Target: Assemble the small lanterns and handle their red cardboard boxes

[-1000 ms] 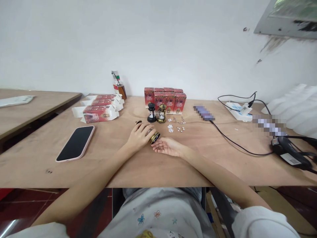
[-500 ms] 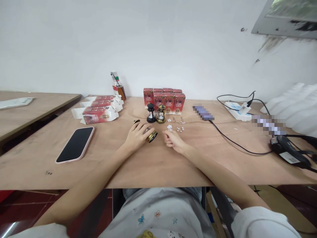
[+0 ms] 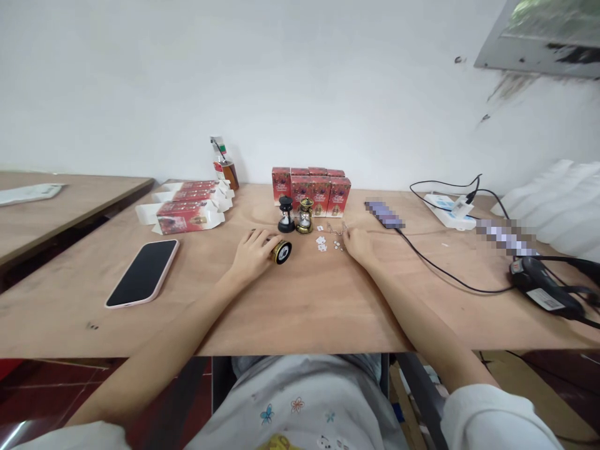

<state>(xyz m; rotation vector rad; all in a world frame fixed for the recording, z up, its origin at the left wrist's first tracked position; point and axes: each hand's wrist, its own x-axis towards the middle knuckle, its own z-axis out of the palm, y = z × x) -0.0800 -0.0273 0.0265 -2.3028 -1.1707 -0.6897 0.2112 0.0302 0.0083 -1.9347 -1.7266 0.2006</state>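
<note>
My left hand (image 3: 253, 253) is wrapped round a small gold-and-black lantern (image 3: 282, 252) lying on its side, with its round base turned toward me. My right hand (image 3: 359, 245) has its fingertips pressed together at the right edge of several small round silvery pieces, perhaps button cells (image 3: 337, 244); what they pinch, if anything, is too small to make out. Beyond these pieces lie thin wire handles (image 3: 335, 229). Small white bits (image 3: 321, 240) are scattered between the hands. Behind them stand a black lantern (image 3: 285, 215) and another gold lantern (image 3: 304, 216), both upright.
Red printed boxes (image 3: 312, 192) stand in rows near the wall. Opened red-and-white boxes (image 3: 190, 215) lie at the left, behind a phone (image 3: 143, 274). A bottle (image 3: 225, 167) is at the back. Cables, a power strip (image 3: 449, 211) and a black device (image 3: 544, 287) occupy the right.
My right hand has moved right and away from me, to the small round pieces. The lantern in my left hand has turned so its base shows more, and shifted slightly left.
</note>
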